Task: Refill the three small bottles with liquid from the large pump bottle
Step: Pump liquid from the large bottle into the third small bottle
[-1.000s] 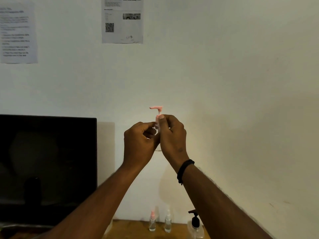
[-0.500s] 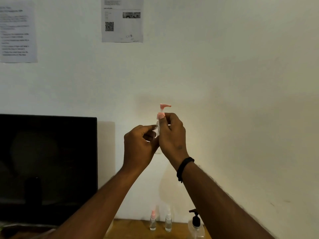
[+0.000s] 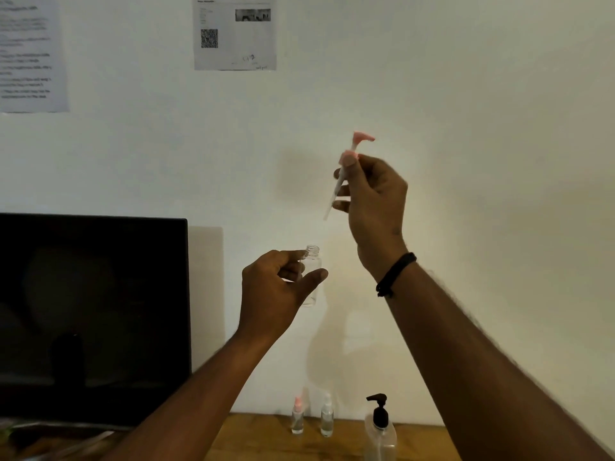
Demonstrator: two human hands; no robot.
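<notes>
My left hand (image 3: 276,294) holds a small clear bottle (image 3: 312,277) upright in the air, its neck uncovered. Up and to the right, my right hand (image 3: 372,201) grips a pink pump top (image 3: 357,144) whose thin white tube hangs free, clear of the bottle. On the wooden table (image 3: 266,440) far below stand two more small bottles, one with a pink top (image 3: 297,415) and one with a clear top (image 3: 326,415). The large pump bottle (image 3: 380,430) with a black pump stands to their right.
A dark monitor (image 3: 93,314) fills the left side. Printed sheets (image 3: 234,31) hang on the white wall behind. A black band circles my right wrist.
My hands were together at the bottle's top. The pink pump has come out of the bottle: my right hand rose up and right with it, while my left hand lowered the bottle.
</notes>
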